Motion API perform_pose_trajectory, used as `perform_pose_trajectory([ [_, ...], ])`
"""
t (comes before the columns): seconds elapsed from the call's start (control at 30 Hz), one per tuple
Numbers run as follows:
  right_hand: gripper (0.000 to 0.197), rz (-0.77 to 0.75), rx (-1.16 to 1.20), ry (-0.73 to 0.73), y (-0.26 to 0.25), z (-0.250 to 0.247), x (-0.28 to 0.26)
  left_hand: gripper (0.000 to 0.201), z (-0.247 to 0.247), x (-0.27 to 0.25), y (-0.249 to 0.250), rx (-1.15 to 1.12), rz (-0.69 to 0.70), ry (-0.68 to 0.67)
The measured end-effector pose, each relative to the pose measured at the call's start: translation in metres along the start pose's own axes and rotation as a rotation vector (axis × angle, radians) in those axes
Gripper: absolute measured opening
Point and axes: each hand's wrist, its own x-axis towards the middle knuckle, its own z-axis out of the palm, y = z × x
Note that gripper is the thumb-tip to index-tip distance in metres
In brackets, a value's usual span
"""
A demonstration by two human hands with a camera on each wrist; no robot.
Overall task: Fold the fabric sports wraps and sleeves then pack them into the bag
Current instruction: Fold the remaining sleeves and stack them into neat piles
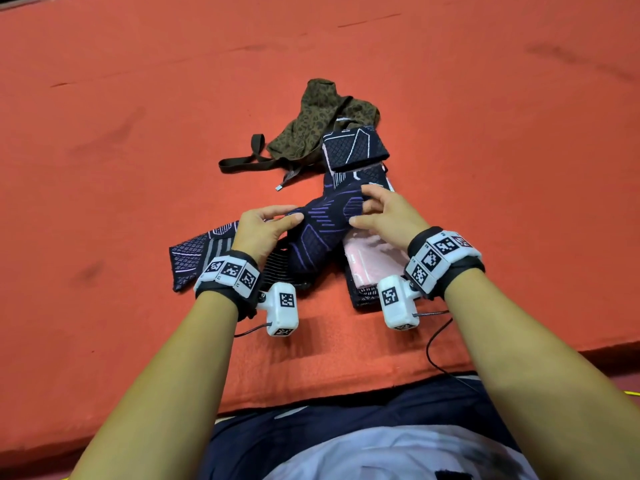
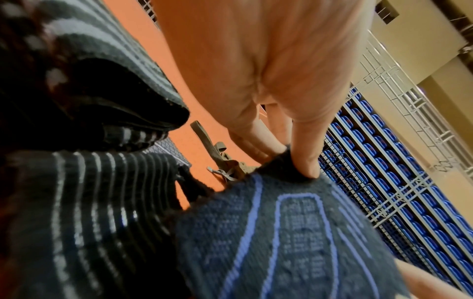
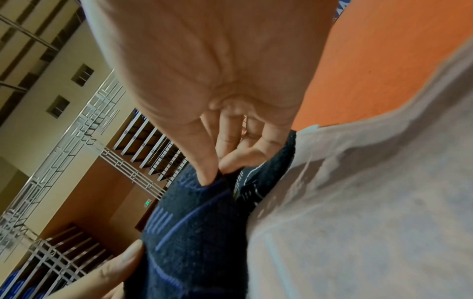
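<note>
On the orange mat [image 1: 138,168], the left hand [image 1: 259,230] and right hand [image 1: 388,213] each pinch an edge of the navy sleeve [image 1: 322,233], lifted over a pink wrap [image 1: 370,258]. Beyond lies a folded sleeve [image 1: 353,147], touching the leopard bag [image 1: 311,123]

Left hand [image 1: 263,226] and right hand [image 1: 384,213] (forearms extended) both pinch with curled fingers [image 3: 230,159].
</note>
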Motion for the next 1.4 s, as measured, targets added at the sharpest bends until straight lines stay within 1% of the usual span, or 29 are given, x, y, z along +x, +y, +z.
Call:
perform_pose_trajectory([
  [0.07,0.048,0.003,0.019,0.039,0.000,-0.001,0.003,0.021,-0.003,0.003,-0.001,0.021,0.011,0.012],
  [0.13,0.052,-0.017,0.028,0.099,-0.001,-0.002,0.008,0.017,-0.005,0.005,0.000,0.072,0.041,0.035],
  [0.2,0.051,-0.064,0.005,0.115,0.001,-0.002,0.013,0.013,-0.006,0.008,0.002,0.107,0.071,0.047],
  [0.27,0.044,-0.089,-0.035,0.105,0.002,-0.002,0.017,0.010,-0.008,0.010,0.004,0.117,0.086,0.033],
  [0.37,0.027,-0.112,-0.082,0.091,0.002,-0.003,0.021,0.005,-0.009,0.012,0.007,0.111,0.111,-0.004],
  [0.43,0.017,-0.134,-0.095,0.124,0.002,-0.002,0.022,0.001,-0.009,0.013,0.009,0.103,0.134,-0.035],
  [0.5,0.010,-0.160,-0.092,0.148,0.001,-0.002,0.024,0.005,-0.009,0.014,0.010,0.078,0.159,-0.067],
  [0.57,0.008,-0.180,-0.079,0.124,0.000,-0.002,0.026,0.011,-0.007,0.013,0.011,0.052,0.172,-0.085],
  [0.7,0.016,-0.199,-0.019,0.139,-0.003,0.001,0.031,0.015,0.003,0.012,0.016,0.058,0.160,-0.083],
  [0.8,0.017,-0.157,0.049,0.139,-0.005,0.005,0.034,0.014,0.008,0.012,0.021,-0.032,0.133,-0.055],
  [0.9,0.014,-0.096,0.134,0.174,-0.003,0.006,0.037,0.019,0.013,0.011,0.026,-0.141,0.093,-0.078],
  [1.0,0.008,-0.002,0.181,0.247,-0.001,0.008,0.039,0.027,0.013,0.010,0.024,-0.140,0.083,-0.104],
  [1.03,0.012,0.041,0.167,0.254,-0.001,0.009,0.038,0.027,0.012,0.011,0.021,-0.116,0.093,-0.099],
  [1.07,0.025,0.089,0.149,0.240,0.002,0.009,0.039,0.026,0.011,0.013,0.018,-0.097,0.102,-0.081],
  [1.1,0.038,0.130,0.138,0.194,0.007,0.008,0.041,0.026,0.010,0.014,0.016,-0.091,0.106,-0.055],
  [1.17,0.048,0.195,0.121,0.081,0.022,0.008,0.045,0.023,0.009,0.017,0.011,-0.094,0.102,-0.011],
  [1.23,0.050,0.262,0.108,0.030,0.025,0.007,0.040,0.018,0.009,0.019,0.005,-0.098,0.076,0.001],
  [1.3,0.046,0.285,0.073,0.036,0.017,0.007,0.028,0.010,0.009,0.018,0.000,-0.092,0.039,-0.017],
  [1.37,0.040,0.286,0.049,0.043,0.018,0.006,0.026,0.017,0.009,0.015,-0.004,-0.076,0.003,-0.033],
  [1.4,0.044,0.284,0.034,0.048,0.019,0.005,0.026,0.022,0.008,0.015,-0.006,-0.085,-0.014,-0.051],
])
